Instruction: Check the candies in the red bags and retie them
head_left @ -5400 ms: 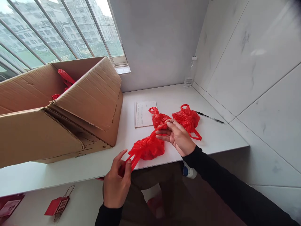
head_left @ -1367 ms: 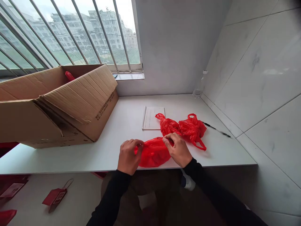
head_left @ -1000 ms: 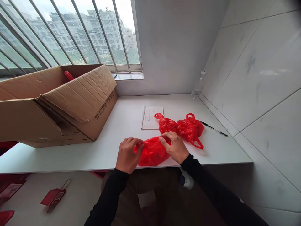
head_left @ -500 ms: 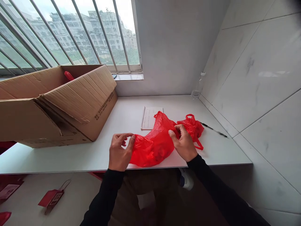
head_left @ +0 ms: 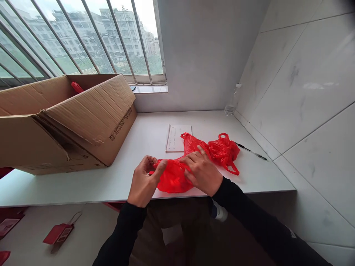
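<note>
A thin red plastic bag [head_left: 174,181] lies at the front edge of the white table, with something inside that I cannot make out. My left hand [head_left: 145,179] pinches the bag's left end between thumb and fingers. Across the bag's middle rests my right hand [head_left: 202,171], its fingers bent over the plastic; its fingertips are partly hidden in the folds. A second red plastic bag [head_left: 224,149], bunched up with its handles loose, sits just right of the first one, touched by neither hand.
A large open cardboard box [head_left: 91,122] stands on the left, a red item [head_left: 77,87] inside. Behind the bags lies a notebook [head_left: 174,138]. A pen [head_left: 251,150] and a clear bottle [head_left: 231,99] are at the right. Below left is a small red paper bag [head_left: 59,232].
My right hand has moved left and over the bag's middle, away from its right end. The bag's near part has been gathered smaller. My left hand stays at the left end.
</note>
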{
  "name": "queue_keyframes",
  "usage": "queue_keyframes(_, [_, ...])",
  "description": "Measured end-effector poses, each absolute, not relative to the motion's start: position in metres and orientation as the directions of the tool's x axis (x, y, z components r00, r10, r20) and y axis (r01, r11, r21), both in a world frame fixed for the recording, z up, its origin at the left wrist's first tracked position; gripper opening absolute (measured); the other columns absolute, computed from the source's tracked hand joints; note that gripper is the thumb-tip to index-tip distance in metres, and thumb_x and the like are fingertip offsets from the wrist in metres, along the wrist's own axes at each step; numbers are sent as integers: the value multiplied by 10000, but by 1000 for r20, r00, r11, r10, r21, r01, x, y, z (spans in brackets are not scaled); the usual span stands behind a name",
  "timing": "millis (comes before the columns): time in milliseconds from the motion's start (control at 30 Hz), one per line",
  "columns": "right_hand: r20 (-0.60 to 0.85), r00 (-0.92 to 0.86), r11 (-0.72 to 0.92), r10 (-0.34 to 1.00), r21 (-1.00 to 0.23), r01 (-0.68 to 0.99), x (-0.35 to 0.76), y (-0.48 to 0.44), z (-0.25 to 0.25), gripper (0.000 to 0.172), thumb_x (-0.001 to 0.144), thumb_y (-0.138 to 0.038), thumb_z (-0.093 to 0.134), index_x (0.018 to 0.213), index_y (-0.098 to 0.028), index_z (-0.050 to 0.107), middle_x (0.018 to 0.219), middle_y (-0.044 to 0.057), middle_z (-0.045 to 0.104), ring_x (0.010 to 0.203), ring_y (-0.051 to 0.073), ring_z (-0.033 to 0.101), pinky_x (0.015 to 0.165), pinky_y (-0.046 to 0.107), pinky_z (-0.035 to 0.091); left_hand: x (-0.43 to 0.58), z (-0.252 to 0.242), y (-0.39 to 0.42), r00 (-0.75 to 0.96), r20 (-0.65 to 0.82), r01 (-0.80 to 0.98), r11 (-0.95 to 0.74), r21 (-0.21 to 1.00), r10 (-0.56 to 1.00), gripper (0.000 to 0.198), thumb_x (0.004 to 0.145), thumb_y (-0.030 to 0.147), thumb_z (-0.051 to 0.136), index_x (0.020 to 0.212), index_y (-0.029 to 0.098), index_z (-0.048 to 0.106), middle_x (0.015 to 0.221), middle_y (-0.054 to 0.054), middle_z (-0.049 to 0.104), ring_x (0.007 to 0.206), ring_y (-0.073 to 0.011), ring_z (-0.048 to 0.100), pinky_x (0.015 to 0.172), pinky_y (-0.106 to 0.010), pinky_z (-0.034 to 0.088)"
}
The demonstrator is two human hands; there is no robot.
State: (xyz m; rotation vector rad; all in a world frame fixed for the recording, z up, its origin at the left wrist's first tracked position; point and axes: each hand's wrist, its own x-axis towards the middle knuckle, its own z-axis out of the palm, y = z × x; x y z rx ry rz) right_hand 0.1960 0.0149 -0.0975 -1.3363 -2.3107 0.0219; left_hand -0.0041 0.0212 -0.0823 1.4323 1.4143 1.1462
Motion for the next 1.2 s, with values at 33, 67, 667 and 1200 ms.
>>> queue_keyframes(33, [360,-424,518,831,-221,826,197,14,-98,239,965,-216,477,1140,-187,637,1056,56,686,1052,231,591,1159,502,244,-4,-84,21,-39,55,263,-43,964,998,259,754,343,711,779,209,491,693,39,539,633,-128,555,521,-225,473])
queue_keyframes(67, [345,-429,513,835,-205,833,198,13,-98,219,979,-239,465,1080,-187,652,1001,51,688,1005,225,600,1146,497,259,-5,-85,21,-38,44,236,-34,971,998,253,727,289,717,807,211,490,715,43,550,647,-127,569,542,-229,490])
queue_keyframes(667, [-91,-173,150,981,-218,964,194,0,-101,609,930,-314,561,1465,-113,354,836,130,726,787,293,717,662,330,454,-20,-78,2,95,-240,-100,249,963,966,78,731,270,606,757,202,579,616,34,502,469,-88,408,436,-215,357])
queue_keyframes(1200, [20,-238,239,971,-94,967,188,-9,-99,639,880,-170,562,1476,-146,334,1098,144,652,807,267,690,600,339,493,-37,-100,-23,60,-181,518,124,846,982,338,826,492,591,1027,231,664,872,-31,698,746,-208,624,696,-302,497])
